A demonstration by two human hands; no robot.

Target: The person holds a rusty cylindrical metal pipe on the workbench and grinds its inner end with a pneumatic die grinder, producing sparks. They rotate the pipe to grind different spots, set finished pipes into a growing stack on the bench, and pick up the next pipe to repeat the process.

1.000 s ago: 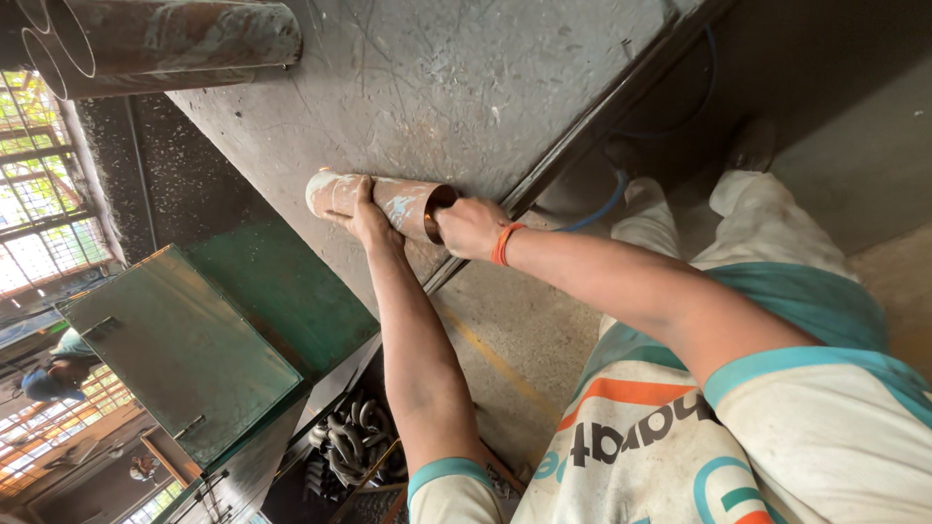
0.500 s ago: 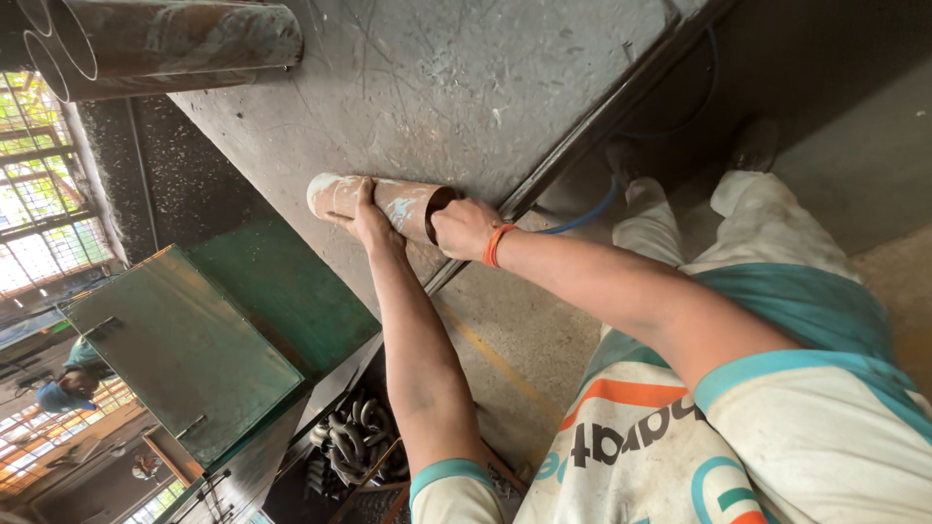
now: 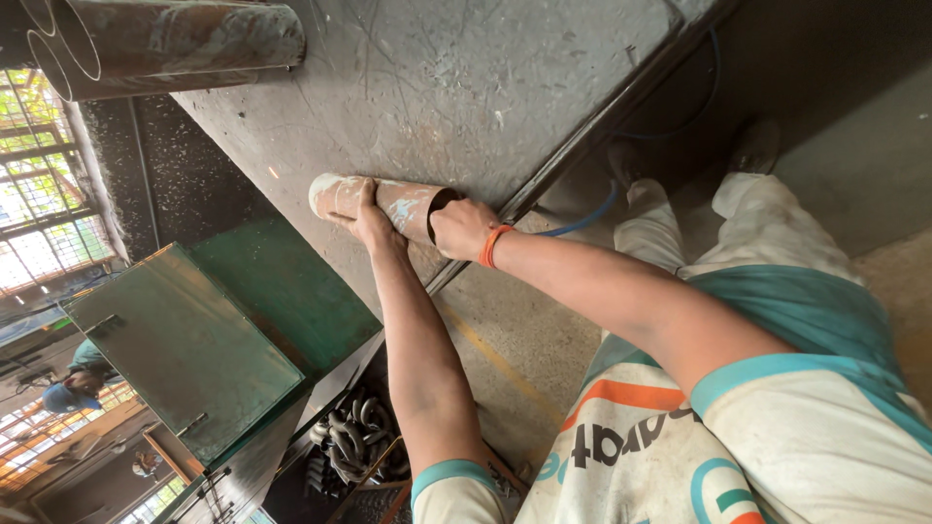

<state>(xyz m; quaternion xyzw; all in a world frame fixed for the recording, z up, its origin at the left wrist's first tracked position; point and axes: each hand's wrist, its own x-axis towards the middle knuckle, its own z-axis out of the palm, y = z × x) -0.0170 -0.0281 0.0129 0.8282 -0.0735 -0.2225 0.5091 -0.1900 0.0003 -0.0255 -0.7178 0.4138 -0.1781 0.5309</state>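
Observation:
A short rusty pipe (image 3: 403,202) with pale paint patches lies on its side on the scratched grey steel table (image 3: 437,87), close to the table's edge. My left hand (image 3: 366,221) rests over the pipe's far part, fingers pressing on it. At the pipe's near open end, my right hand (image 3: 462,229), with an orange band on its wrist, grips the rim. Both arms are stretched out toward the table.
Two large rusty tubes (image 3: 165,44) lie at the table's far corner. A green metal cabinet (image 3: 184,340) stands beside the table, with a crate of chain links (image 3: 354,437) below. A blue hose (image 3: 592,213) runs along the floor near my feet. Another person (image 3: 73,378) is at the far left.
Both hands stay on the pipe in almost the same place. The view has shifted only slightly.

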